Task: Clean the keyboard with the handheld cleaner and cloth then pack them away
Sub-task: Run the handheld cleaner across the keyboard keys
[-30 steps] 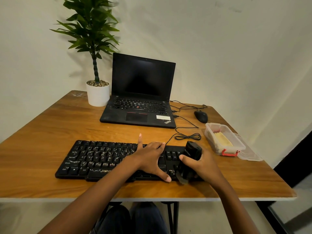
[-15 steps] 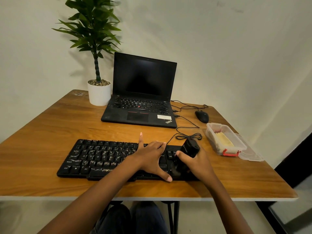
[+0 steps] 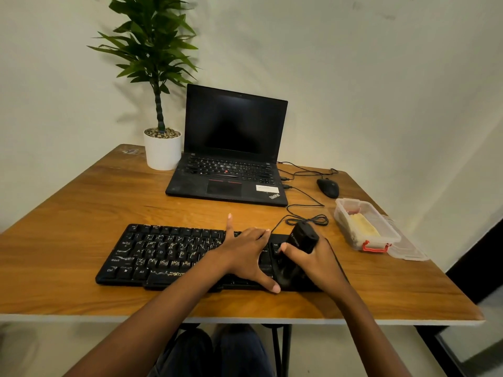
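- Keyboard (image 3: 168,254), black, lay flat on the near part of the wooden table (image 3: 81,213).
- Left hand (image 3: 246,251) rested on the keys right of centre, fingers straight and spread.
- Right hand (image 3: 318,262) had its fingers curled round the handheld cleaner (image 3: 300,242), which was black, tilted, with its lower end on the keyboard's right section.
- Clear container (image 3: 381,242) with a red latch stood well right of the keyboard and held a yellow cloth (image 3: 363,227).
- Laptop (image 3: 228,148), open with a dark screen, stood at the far side, with a mouse (image 3: 328,187) to its right and a potted plant (image 3: 162,152) to its left.
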